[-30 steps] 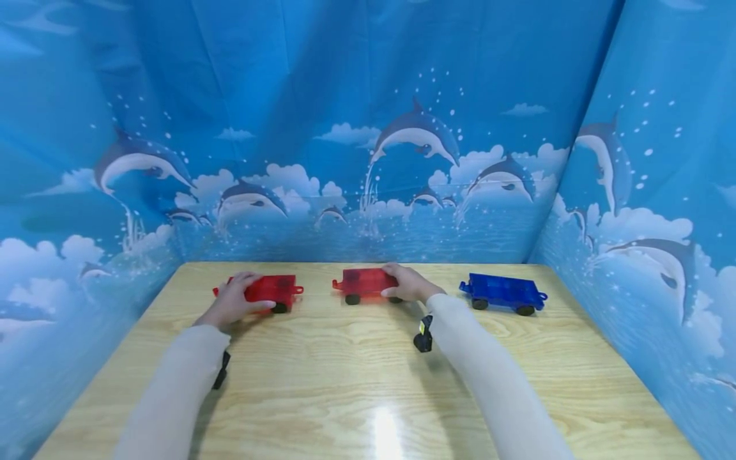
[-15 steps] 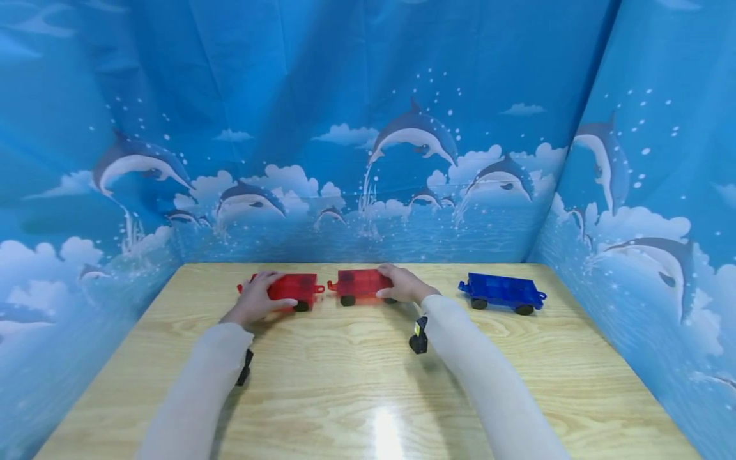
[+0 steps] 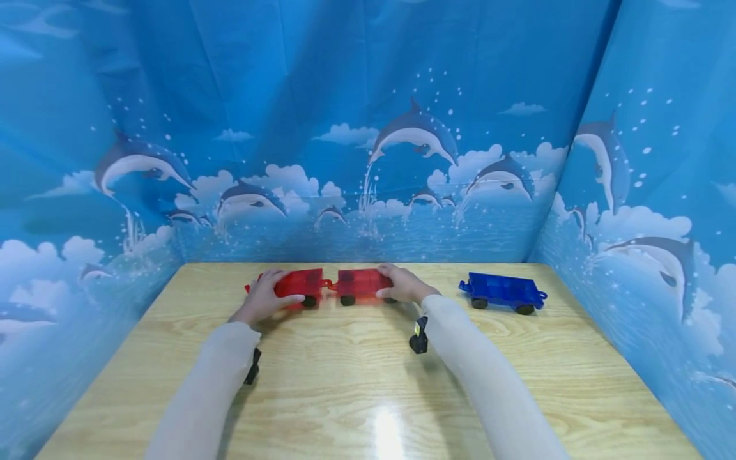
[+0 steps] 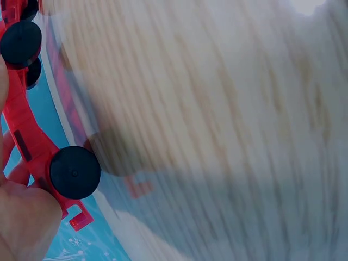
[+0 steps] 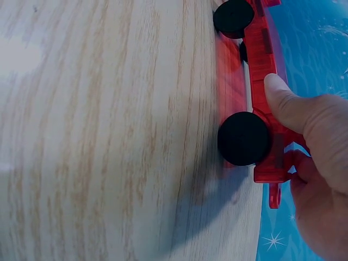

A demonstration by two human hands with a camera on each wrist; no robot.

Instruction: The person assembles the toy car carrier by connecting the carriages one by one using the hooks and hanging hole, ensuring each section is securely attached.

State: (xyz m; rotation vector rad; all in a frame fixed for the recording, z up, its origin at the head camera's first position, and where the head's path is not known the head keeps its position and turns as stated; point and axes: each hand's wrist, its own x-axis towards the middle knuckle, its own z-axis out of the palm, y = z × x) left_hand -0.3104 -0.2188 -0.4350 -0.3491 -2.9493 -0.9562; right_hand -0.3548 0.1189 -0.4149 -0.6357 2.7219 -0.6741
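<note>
In the head view, two see-through red toy train cars with black wheels stand end to end near the table's back edge. My left hand (image 3: 266, 296) grips the left red car (image 3: 303, 284), thumb on its near side and fingers over the top. That car sits slightly tilted, and its right-end coupling meets the hook of the right red car (image 3: 358, 283); whether they are hooked is too small to tell. My right hand (image 3: 404, 283) holds the right car by its right end, thumb (image 5: 280, 87) on the near side. A hook (image 4: 81, 217) shows at the left car's outer end.
A blue toy train car (image 3: 501, 292) stands apart at the right on the wooden table (image 3: 345, 377). Blue dolphin-print curtains (image 3: 368, 128) enclose the back and sides. Each wrist wears a small black device, such as the right one (image 3: 418, 337).
My left hand has moved the left red car rightward until its coupling meets the right red car. The right hand and its car shifted slightly left, then stayed put.
</note>
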